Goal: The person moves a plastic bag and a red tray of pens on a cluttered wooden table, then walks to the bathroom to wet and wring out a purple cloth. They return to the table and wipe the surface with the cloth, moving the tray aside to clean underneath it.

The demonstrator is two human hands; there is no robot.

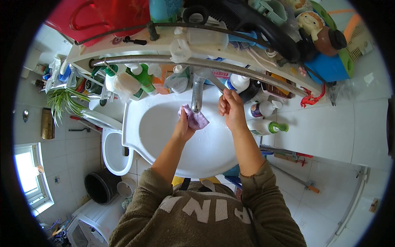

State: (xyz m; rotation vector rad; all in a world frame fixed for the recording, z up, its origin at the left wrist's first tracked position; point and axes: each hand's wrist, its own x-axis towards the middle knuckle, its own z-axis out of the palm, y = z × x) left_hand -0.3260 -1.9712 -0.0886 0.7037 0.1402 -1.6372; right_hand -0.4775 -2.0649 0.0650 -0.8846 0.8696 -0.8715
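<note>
Over the white ceramic washbasin [209, 148], my left hand [184, 128] grips a damp-looking purple cloth [197, 119] just under the spout of the metal faucet [197, 95]. My right hand [231, 108] is raised at the right of the spout, its curled fingers at the end of the faucet's lever handle [216, 81]. Whether those fingers close around the lever or only touch it is hard to tell. No water stream is visible at the spout.
Pump bottles [239, 82] and a green bottle [145, 78] crowd the basin's back edge. A metal rail [132, 59] and a cluttered shelf [160, 48] overhang it. A white bottle with a green pump [262, 127] stands at the right; a toilet [117, 152] is at the left.
</note>
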